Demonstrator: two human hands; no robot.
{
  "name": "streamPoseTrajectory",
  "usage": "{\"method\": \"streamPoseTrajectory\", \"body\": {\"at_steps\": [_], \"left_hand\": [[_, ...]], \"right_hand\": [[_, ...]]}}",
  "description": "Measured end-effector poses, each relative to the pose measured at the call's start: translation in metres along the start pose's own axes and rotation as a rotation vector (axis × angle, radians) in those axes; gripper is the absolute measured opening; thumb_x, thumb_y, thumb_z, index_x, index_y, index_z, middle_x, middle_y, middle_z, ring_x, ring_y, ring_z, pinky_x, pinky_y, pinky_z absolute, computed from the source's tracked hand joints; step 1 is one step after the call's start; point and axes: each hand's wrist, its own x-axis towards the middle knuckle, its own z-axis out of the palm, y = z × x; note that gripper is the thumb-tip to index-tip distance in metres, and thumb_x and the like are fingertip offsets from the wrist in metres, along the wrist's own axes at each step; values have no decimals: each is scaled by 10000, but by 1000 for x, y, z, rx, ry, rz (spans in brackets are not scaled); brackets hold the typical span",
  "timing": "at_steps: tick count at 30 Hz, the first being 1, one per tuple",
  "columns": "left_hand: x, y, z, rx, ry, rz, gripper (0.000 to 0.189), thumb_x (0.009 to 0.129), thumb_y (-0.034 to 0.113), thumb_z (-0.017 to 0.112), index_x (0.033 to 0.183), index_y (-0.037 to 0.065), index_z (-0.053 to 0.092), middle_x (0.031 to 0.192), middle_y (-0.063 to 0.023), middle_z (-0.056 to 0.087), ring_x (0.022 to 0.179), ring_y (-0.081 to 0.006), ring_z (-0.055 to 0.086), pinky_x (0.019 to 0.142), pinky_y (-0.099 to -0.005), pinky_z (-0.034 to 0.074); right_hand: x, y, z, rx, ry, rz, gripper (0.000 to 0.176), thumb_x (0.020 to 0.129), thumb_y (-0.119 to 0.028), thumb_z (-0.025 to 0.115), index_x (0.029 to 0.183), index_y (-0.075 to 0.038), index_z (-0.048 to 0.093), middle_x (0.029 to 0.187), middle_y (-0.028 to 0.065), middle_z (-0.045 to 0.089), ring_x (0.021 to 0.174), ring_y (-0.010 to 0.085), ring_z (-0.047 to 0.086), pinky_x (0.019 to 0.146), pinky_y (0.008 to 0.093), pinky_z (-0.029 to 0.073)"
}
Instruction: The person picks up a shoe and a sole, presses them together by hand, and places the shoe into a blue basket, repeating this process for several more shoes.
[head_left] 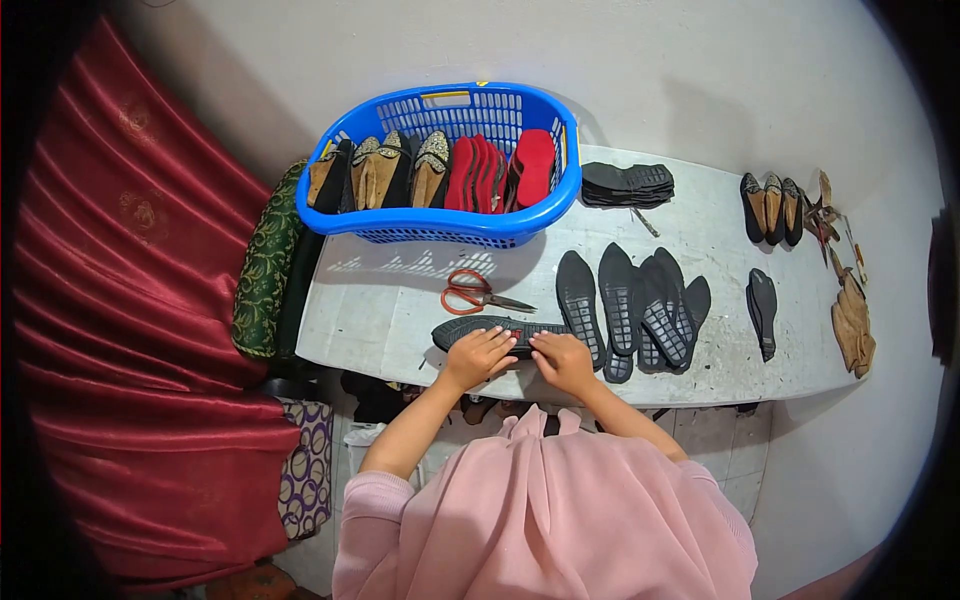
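Observation:
A black shoe sole (457, 328) lies sideways near the table's front edge, with a small patch of red showing at its middle. My left hand (482, 357) grips its near side, fingers over the top. Close beside it, my right hand (563, 360) holds the sole toward its other end. What lies under my palms is hidden. Just beyond the sole rests a pair of scissors (468, 290) with red-orange handles, blades pointing right. Right of my hands, several black soles (622, 290) with gridded undersides overlap in a loose group.
A blue basket (440, 219) at the back holds embellished flat shoes (432, 160) and red insoles (533, 165). Beside it sits a stack of dark soles (627, 182). Farther right are a lone sole (762, 310), more shoes (773, 208) and a brown cloth-like piece (853, 325). Red curtain (150, 350) hangs left.

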Motion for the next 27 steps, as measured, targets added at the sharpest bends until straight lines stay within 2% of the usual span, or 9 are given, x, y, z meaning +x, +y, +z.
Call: {"method": "streamPoseTrajectory", "body": {"at_steps": [3, 4, 5, 8, 12, 15, 16, 24, 27], "left_hand": [[3, 6, -2, -85, 18, -111, 231, 733, 279, 712, 871, 94, 697, 945, -56, 684, 923, -202, 646, 777, -334, 489], [4, 8, -2, -133, 37, -170, 207, 733, 271, 706, 837, 92, 698, 919, -55, 684, 900, -206, 647, 764, -334, 486], [9, 11, -2, -181, 56, -227, 186, 732, 262, 699, 803, 90, 698, 894, -55, 684, 878, -210, 649, 752, -334, 484], [28, 24, -2, -174, -143, -534, 183, 755, 256, 659, 711, 79, 674, 784, -53, 657, 785, -231, 628, 722, -376, 460], [59, 26, 27, -35, -40, -441, 196, 794, 265, 594, 759, 86, 665, 708, -74, 613, 725, -271, 586, 715, -454, 408], [55, 28, 71, 47, -101, -352, 243, 842, 283, 526, 762, 80, 636, 708, -98, 604, 721, -281, 587, 674, -446, 395], [57, 34, 65, 49, -333, -377, 287, 877, 282, 461, 723, 74, 587, 694, -112, 588, 695, -284, 577, 644, -438, 380], [54, 40, 63, 83, -197, -273, 250, 874, 253, 466, 711, 84, 550, 661, -97, 564, 629, -268, 538, 625, -426, 368], [56, 40, 63, 71, -184, -278, 232, 865, 246, 481, 710, 86, 544, 662, -91, 561, 627, -266, 535, 625, -424, 365]], "right_hand": [[16, 5, -9, 24, -83, 255, 164, 831, -146, 571, 910, -37, 665, 964, 141, 651, 910, 303, 611, 774, 378, 473], [22, 8, -1, 26, 115, 227, 203, 869, -198, 528, 903, -37, 647, 909, 169, 632, 817, 350, 599, 745, 423, 466], [18, 17, 8, 20, 90, 329, 223, 884, -214, 505, 899, -37, 639, 899, 174, 627, 810, 360, 595, 738, 436, 462], [9, 30, 22, 14, 1, 571, 310, 939, -266, 405, 865, -31, 593, 840, 195, 595, 790, 399, 574, 702, 485, 446], [2, 29, 26, -13, 24, 553, 290, 938, -252, 397, 852, -36, 570, 828, 197, 589, 776, 404, 571, 683, 490, 444], [4, 36, 29, -12, 41, 555, 280, 932, -246, 397, 865, -34, 568, 828, 192, 591, 765, 401, 573, 673, 487, 448], [3, 36, 29, -16, 45, 555, 278, 929, -243, 398, 866, -32, 568, 828, 191, 592, 763, 400, 574, 672, 487, 449], [-7, 35, 32, 68, 127, 525, 286, 920, -240, 409, 903, -23, 595, 849, 184, 606, 763, 375, 588, 681, 451, 456], [-10, 43, 47, 379, 360, 669, 307, 926, -247, 410, 975, -18, 609, 891, 191, 624, 779, 342, 609, 695, 417, 459]]}}
